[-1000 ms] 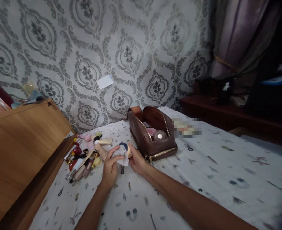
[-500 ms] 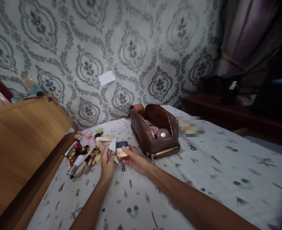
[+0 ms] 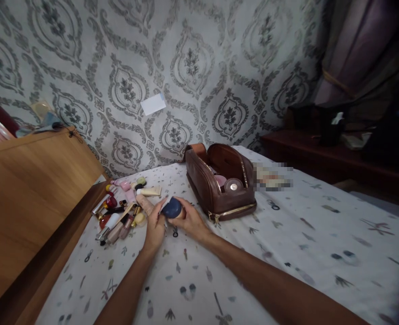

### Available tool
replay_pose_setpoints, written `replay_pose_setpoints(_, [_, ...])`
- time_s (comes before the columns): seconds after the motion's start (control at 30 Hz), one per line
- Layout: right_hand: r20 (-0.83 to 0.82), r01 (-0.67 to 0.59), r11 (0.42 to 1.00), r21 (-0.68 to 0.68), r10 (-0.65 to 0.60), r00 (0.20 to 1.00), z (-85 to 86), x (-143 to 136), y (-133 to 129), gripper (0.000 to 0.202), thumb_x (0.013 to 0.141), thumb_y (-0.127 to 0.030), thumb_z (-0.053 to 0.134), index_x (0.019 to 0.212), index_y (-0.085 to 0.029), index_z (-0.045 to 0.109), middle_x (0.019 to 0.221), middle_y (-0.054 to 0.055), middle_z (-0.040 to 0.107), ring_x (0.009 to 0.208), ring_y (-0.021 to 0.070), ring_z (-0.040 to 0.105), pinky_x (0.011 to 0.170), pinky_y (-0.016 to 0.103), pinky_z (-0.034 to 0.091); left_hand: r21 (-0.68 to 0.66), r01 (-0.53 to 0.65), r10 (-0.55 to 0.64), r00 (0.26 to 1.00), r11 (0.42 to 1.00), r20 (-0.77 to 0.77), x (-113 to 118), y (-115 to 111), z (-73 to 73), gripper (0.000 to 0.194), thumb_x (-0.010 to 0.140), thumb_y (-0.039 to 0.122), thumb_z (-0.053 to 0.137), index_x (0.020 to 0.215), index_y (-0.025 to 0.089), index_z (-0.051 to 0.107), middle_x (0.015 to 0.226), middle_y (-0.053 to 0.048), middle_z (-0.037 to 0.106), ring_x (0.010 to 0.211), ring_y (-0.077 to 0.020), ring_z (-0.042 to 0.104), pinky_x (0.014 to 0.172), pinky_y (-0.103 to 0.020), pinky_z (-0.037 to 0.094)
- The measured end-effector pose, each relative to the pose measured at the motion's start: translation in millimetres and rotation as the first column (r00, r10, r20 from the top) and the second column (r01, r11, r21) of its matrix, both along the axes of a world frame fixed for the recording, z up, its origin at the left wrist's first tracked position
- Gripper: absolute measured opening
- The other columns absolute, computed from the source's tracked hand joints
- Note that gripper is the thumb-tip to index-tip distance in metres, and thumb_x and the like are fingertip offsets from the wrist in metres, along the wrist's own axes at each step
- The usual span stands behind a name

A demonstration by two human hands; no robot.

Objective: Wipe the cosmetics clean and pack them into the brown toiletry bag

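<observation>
My right hand [image 3: 193,221] is closed around a small jar [image 3: 172,208] whose dark blue lid is tilted up toward me. Close on its left, my left hand [image 3: 155,225] pinches a white tissue [image 3: 165,203], which lies against the jar's lid; most of the tissue is hidden by the fingers and jar. Left of the hands lies a loose pile of cosmetics: a cream tube [image 3: 150,191], a beige bottle [image 3: 145,204], a round yellow item [image 3: 140,219] and several others. Just right of the hands stands a brown toiletry bag [image 3: 199,185], unzipped, with a pink round item [image 3: 220,180] inside.
The patterned sheet [image 3: 253,271] covers the bed. A wooden headboard [image 3: 33,194] borders the left side, and a papered wall [image 3: 192,113] stands behind. At the right back is a dark red table [image 3: 287,144]. A blurred-out item [image 3: 273,176] lies right of the bag.
The jar has turned so that its blue lid faces me instead of its side. My left hand has brought the tissue against the lid. The view has shifted slightly.
</observation>
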State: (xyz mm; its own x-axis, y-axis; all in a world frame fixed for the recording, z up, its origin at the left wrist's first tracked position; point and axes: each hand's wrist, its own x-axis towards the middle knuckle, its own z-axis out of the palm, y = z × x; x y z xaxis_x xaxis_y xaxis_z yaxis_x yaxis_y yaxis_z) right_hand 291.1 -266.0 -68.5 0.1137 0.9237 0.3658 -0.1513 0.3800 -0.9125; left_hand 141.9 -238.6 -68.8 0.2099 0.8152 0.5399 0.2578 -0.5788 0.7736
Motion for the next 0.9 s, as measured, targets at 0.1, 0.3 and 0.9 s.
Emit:
replay_pose_setpoints(0.1, [0.141,0.092,0.996,0.010,-0.093,0.986,-1.5,0.1,-0.7,0.059,0.052,-0.015,0.081,0.109,-0.025,0.066,0.110,0.004,0.065,0.107,0.0272,0.057,0.100,0.041,0.041,0.078,0.073,-0.068,0.995,0.994,-0.068,0.0,-3.5,6.0,0.050,0.082,0.008,0.043,0.122,0.024,0.068,0.127,-0.006,0.066,0.122,-0.0224,0.056,0.112,-0.046,0.038])
replay_pose_setpoints(0.3, [0.357,0.155,0.988,0.003,-0.145,0.923,0.7,1.1,-4.8,0.042,0.061,-0.017,0.076,0.101,-0.021,0.065,0.099,0.006,0.061,0.097,0.0260,0.056,0.088,0.039,0.044,0.167,0.152,-0.121,0.976,0.974,-0.181,-2.1,-6.1,11.4,0.053,0.083,0.005,0.041,0.123,0.028,0.068,0.129,-0.006,0.060,0.124,-0.0219,0.053,0.111,-0.045,0.039])
replay_pose_setpoints(0.9, [-0.209,-0.031,0.987,-0.156,-0.002,0.978,-2.8,-5.3,-3.4,0.060,0.062,-0.038,0.083,0.114,-0.024,0.057,0.115,0.004,0.065,0.114,0.0231,0.057,0.105,0.039,0.041,-0.068,0.036,-0.043,0.993,0.997,-0.109,9.4,-10.6,-9.2,0.035,0.081,0.033,0.068,0.110,0.019,0.056,0.107,-0.006,0.064,0.106,-0.0234,0.059,0.095,-0.035,0.047])
